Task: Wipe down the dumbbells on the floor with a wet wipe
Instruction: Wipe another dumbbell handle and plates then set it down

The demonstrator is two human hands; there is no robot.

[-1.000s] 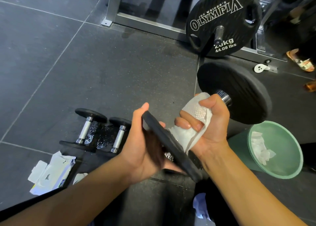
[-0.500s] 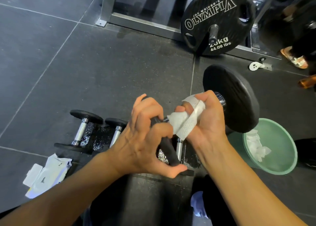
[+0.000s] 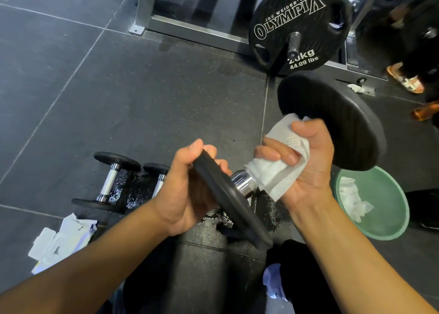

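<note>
on the floor [image 3: 118, 87] at the far left lies a white wipe packet [image 3: 63, 240], torn open. just right of it two small dumbbells [image 3: 108, 180] lie side by side, chrome handles pointing away, with a wet patch [image 3: 133, 190] glistening on the floor around them. the left hand [image 3: 187, 190] holds a larger dumbbell [image 3: 242, 185] up off the floor by its near black disc, thumb and fingers clamped over the disc's rim. the dumbbell tilts, near disc low, far disc higher to the right. the right hand [image 3: 306, 161] has its fingers closed around the handle, with a white wet wipe [image 3: 278, 171] bunched between palm and metal. only a short chrome stub of handle shows beside the near disc. behind, a big black weight plate [image 3: 299, 28] sits on a peg of a grey metal rack [image 3: 190, 28]. at the right a green bin [image 3: 389, 209] on the floor holds crumpled used wipes [image 3: 351, 202]. another person's sandalled feet [image 3: 406, 80] stand at the far right.
</note>
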